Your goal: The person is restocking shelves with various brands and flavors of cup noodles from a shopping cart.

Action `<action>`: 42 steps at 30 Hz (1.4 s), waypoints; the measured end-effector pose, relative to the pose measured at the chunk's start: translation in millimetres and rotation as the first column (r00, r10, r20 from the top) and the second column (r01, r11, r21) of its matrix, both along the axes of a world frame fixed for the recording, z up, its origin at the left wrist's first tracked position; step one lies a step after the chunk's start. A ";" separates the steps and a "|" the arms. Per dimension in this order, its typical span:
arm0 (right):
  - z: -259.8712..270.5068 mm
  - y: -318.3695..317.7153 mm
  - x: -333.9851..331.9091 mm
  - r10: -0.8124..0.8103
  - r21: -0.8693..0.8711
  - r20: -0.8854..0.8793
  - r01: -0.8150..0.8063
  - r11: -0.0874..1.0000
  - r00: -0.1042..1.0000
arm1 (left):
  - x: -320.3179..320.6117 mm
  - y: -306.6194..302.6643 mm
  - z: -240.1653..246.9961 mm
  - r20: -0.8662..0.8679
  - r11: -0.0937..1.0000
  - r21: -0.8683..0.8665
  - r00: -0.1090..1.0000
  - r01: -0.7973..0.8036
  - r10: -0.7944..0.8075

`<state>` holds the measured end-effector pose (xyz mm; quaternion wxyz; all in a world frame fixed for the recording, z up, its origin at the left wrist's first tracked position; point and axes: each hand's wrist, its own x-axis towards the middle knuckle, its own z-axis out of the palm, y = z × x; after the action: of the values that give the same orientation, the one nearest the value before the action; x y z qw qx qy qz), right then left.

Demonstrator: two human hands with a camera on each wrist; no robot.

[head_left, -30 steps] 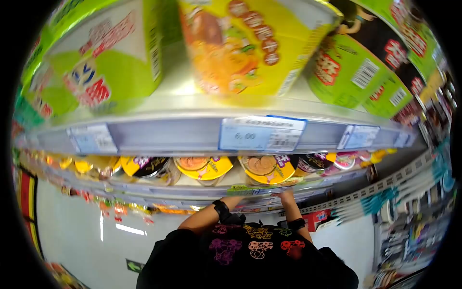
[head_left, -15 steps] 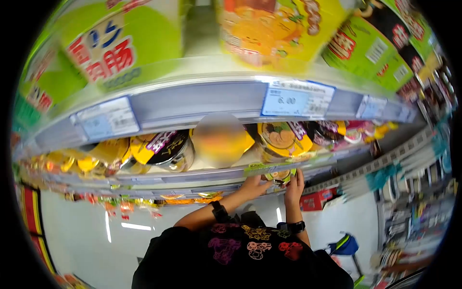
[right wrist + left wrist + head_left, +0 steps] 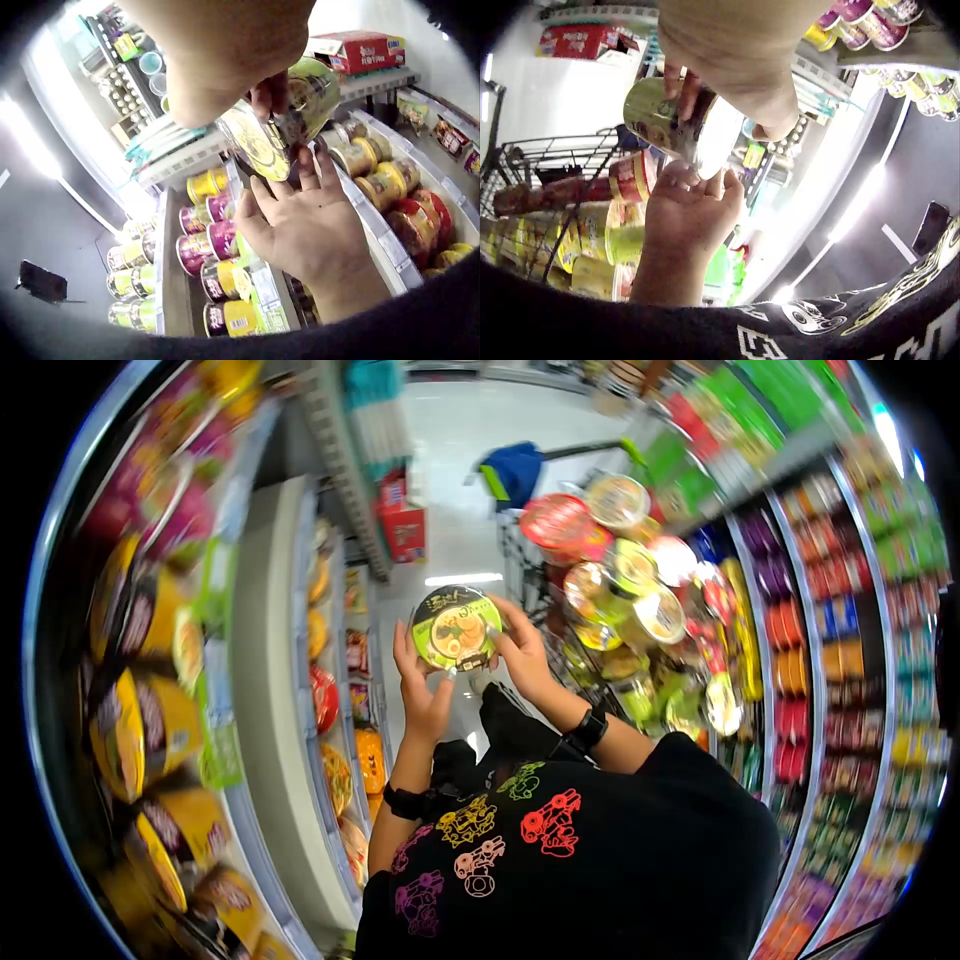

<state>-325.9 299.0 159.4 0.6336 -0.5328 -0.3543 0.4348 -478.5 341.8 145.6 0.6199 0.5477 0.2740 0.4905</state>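
An instant noodle cup (image 3: 459, 628) with a green and black lid is held in front of my body, its lid toward the head camera. My left hand (image 3: 422, 695) grips it on its left side, the thumb at the lid's lower edge. From the right, my right hand (image 3: 526, 660) holds the opposite side, thumb on the rim. In the left wrist view the fingers of the near hand curl over the cup's side wall (image 3: 649, 112), and the other hand supports its edge. The cup (image 3: 315, 82) also shows between both hands in the right wrist view.
A black wire shopping cart (image 3: 577, 157) piled with noodle cups (image 3: 635, 568) stands ahead and to the right. Shelves of noodle bowls (image 3: 135, 735) line the left; packaged drinks or snacks (image 3: 840, 660) fill racks on the right. A red box (image 3: 403, 532) lies beyond the left shelf end.
The view has turned right from the shelf toward the aisle and cart. Both hands have brought the noodle cup out from beneath the shelf edge to in front of the body.
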 end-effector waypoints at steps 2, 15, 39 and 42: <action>16.3 -18.5 25.1 -0.160 -0.004 0.019 0.160 0.987 0.987 | 34.6 -5.3 12.2 0.005 0.991 0.017 0.991 0.132 -0.132; 93.8 -142.3 166.0 -0.717 0.248 -0.101 0.716 0.653 0.689 | 235.7 -38.1 86.0 0.084 0.633 0.395 0.660 0.666 -0.747; 41.1 -110.4 185.9 -0.631 0.358 0.767 0.735 0.575 0.120 | 239.6 -26.9 -33.3 -0.177 0.436 -0.178 0.407 0.882 -0.896; 35.8 -79.8 162.3 -0.337 0.203 0.903 0.426 0.882 0.267 | 189.8 33.3 -70.5 -0.239 0.371 -0.744 0.297 0.556 -0.924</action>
<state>-163.6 219.2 195.2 0.3900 -0.7755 -0.4885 -0.0883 -288.7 375.1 75.1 0.7677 0.5427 0.2824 -0.1907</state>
